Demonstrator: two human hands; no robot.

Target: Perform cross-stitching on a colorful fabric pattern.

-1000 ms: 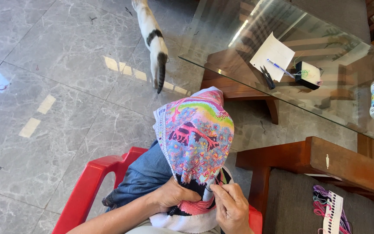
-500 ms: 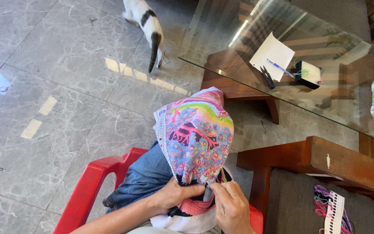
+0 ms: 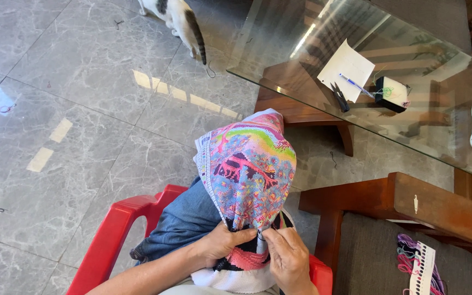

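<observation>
Fingers (image 3: 249, 235) of the left hand (image 3: 222, 243) pinch the colourful cross-stitch cloth (image 3: 249, 175) draped over the knee, while the right hand (image 3: 288, 257) nips what looks like a needle at the fabric's dark lower edge. Looks mid-stitch to me; pulling thread through cleanly seems next. Scissors (image 3: 338, 97) sit on the glass desk (image 3: 438, 136), well apart.

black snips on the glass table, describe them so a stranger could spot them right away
Find the glass table at the upper right, then the white paper lying on it. The black snips rest at the paper's lower edge, left of the blue pen: small, dark and V-shaped.
</observation>
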